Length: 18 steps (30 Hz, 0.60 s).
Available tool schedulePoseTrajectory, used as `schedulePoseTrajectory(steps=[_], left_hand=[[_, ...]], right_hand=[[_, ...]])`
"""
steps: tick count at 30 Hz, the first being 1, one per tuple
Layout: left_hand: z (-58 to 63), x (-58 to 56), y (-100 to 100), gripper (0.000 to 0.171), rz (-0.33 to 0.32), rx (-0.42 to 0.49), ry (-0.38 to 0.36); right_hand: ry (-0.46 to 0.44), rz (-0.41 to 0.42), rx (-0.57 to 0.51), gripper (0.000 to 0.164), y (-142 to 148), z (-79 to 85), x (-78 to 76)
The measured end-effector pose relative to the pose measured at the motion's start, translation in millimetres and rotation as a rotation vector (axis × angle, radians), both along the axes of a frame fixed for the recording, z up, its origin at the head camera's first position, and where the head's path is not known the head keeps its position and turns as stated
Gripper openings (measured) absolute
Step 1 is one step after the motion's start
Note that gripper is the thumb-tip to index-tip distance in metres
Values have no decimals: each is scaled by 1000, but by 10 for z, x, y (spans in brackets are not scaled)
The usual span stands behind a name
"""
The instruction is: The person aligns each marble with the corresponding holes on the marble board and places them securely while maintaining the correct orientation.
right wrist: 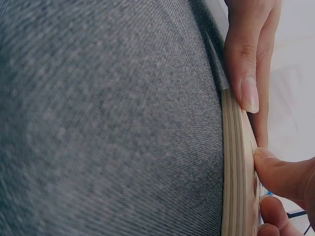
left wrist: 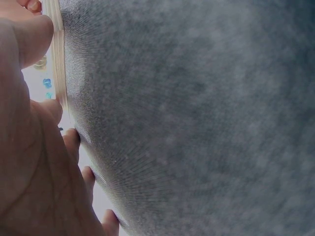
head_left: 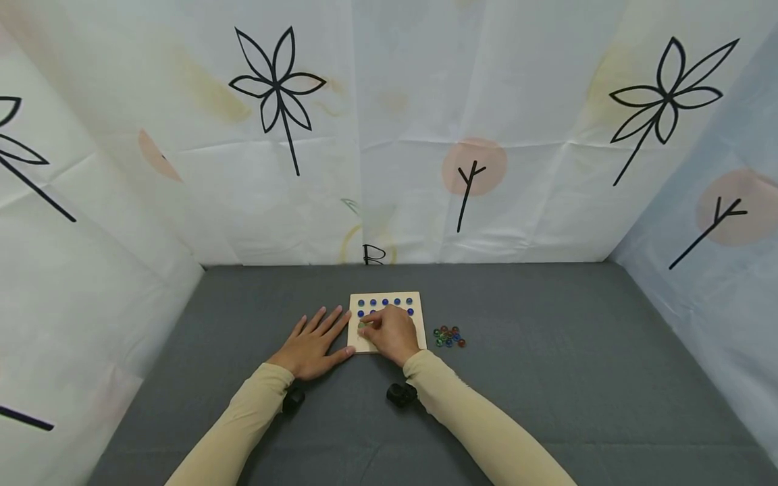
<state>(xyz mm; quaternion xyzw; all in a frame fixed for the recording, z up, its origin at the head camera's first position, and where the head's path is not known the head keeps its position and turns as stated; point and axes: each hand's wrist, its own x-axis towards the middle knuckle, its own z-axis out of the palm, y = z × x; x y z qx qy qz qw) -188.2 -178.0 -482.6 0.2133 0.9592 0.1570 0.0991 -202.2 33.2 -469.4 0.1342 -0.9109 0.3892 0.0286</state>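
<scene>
A pale wooden board (head_left: 372, 347) with rows of round hollows lies on the grey cloth. Blue marbles (head_left: 373, 302) fill its far row, and more sit in the row below, partly hidden by my right hand (head_left: 394, 333). At the left of the third row, the thumb and index finger of that hand close about a small green marble (head_left: 361, 325). My left hand (head_left: 310, 347) lies flat with spread fingers on the cloth left of the board, its thumb touching the board's near left corner. The layered board edge (right wrist: 234, 167) shows in the right wrist view.
Right of the board lies a loose cluster of green, red and blue marbles (head_left: 448, 336). Grey cloth (head_left: 547, 378) covers the table. White printed fabric (head_left: 413, 88) hangs behind and at both sides. Each wrist wears a small black camera (head_left: 400, 395).
</scene>
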Motion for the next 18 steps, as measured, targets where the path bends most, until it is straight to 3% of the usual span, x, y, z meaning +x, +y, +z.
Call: schedulePoseTrajectory(steps=[18], left_hand=[[-46, -31, -28, 80, 10, -19, -5]], right_hand=[[7, -14, -2, 17, -29, 15, -11]])
